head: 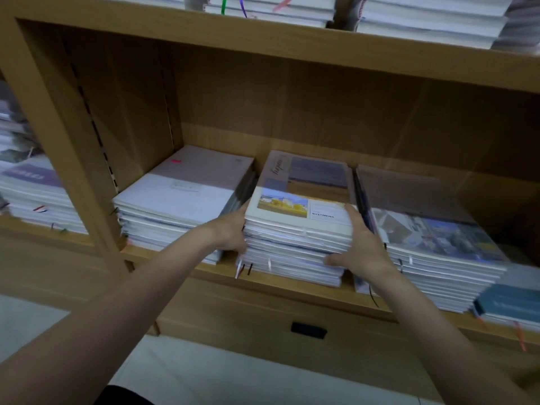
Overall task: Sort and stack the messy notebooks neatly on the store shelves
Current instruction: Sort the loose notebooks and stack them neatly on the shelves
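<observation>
Head view: left hand [232, 229] and right hand [361, 247], fingers spread, press one middle stack [295, 244] among three

Dim, even indoor light; soft motion blur, wide-angle bending at the edges.

Both hands [295, 241] against the middle notebook stack [295, 247]

Two bare, sleeveless forearms enter from 7 and 5 o'clock, the left hand [230, 229] and right hand [363, 247] without rings, watch or gloves; dark clothing [125, 396] shows at 6 o'clock.
</observation>
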The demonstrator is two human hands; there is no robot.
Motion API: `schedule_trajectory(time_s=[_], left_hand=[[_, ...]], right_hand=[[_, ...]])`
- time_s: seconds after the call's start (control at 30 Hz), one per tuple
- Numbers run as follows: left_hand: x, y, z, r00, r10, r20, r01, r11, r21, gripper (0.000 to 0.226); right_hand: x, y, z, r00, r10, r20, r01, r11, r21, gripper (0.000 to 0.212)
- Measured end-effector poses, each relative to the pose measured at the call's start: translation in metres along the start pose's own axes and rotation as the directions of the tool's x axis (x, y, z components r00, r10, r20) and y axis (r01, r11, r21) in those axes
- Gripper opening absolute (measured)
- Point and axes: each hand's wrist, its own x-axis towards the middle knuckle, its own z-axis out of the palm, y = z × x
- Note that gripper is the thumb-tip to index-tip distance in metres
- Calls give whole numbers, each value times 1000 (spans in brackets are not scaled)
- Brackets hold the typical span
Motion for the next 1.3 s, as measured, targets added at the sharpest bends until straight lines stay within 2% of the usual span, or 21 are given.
schedule_trajectory(time_s=[0.1, 0.3, 0.4, 0.53, 0.67, 0.77, 0.87, 1.07, 1.1, 1.13, 1.17, 1.23, 1.3], left_hand=[[0, 4, 8, 987, -45, -155, 60, 994, 95, 72], [-7, -4, 14, 962, -32, -271, 53, 996, 73, 62], [-4, -6, 14, 965, -21, -260, 34, 998, 48, 74], [-1, -9, 11, 975, -30, -219, 23, 999, -35, 85], [-4, -22, 22, 989, 12, -148, -39, 983, -182, 94], [-7, -23, 29, 971, 21, -239, -35, 998, -55, 77], [-7, -21, 30, 947, 45, -318, -36, 999, 35, 66], [-2, -25, 32, 934, 84, -348, -60, 995, 80, 66], [-2, -28, 32, 949, 91, -302, -92, 996, 11, 73], [-3, -32, 29, 968, 117, -224, -152, 977, -148, 84], [-6, -35, 26, 974, 167, -151, -212, 908, -362, 93], [-19, -37, 13, 968, 240, -76, -221, 668, -711, 93], [-24, -32, 1, 982, 182, -46, -123, 438, -890, 84]], right_hand=[[-2, 2, 0, 1000, -27, 1, 27, 999, -45, 109], [2, 7, 4, 994, -111, 11, 111, 981, -159, 109], [7, 6, 7, 994, -107, 1, 107, 985, -134, 108], [9, 5, 10, 996, -85, -8, 85, 996, -17, 109], [6, 5, 12, 998, -67, -17, 66, 997, -37, 109], [-3, 7, 22, 996, -60, -73, 55, 996, -71, 105], [-9, 8, 27, 985, -92, -144, 65, 981, -183, 99], [-10, 10, 28, 977, -107, -186, 65, 973, -221, 99], [-11, 10, 28, 979, -99, -176, 62, 977, -204, 101], [-11, 11, 26, 983, -88, -161, 62, 986, -157, 105], [-11, 11, 23, 989, -68, -134, 59, 995, -76, 109], [-17, 12, 16, 997, -30, -74, 40, 990, 134, 113], [-24, 17, 14, 998, -20, -61, 37, 957, 286, 110]])
